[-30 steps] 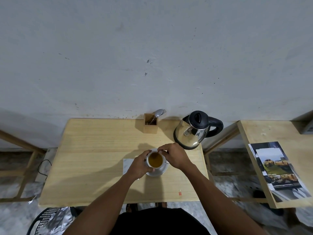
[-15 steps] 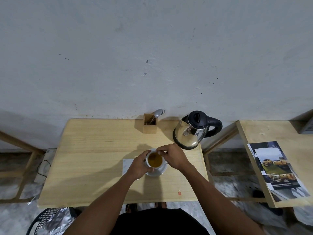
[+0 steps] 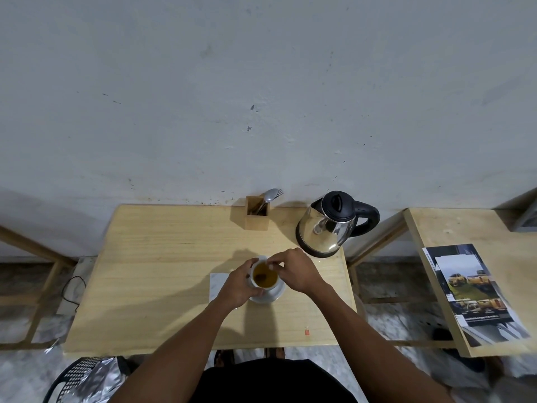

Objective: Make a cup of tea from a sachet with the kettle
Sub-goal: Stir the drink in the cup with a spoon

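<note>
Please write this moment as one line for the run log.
stage: steeping | left hand: shut on cup | right hand: pinching at cup rim | cup: amber tea, on saucer | kettle: on table, untouched

Bare forearms, black top (image 3: 273,382), perhaps sandals (image 3: 225,357).

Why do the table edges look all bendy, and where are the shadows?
Head view: the wide lens bows the table edges; shadows of the arms fall left of the cup; the kettle shows shiny reflections; all looks fairly sharp.
</note>
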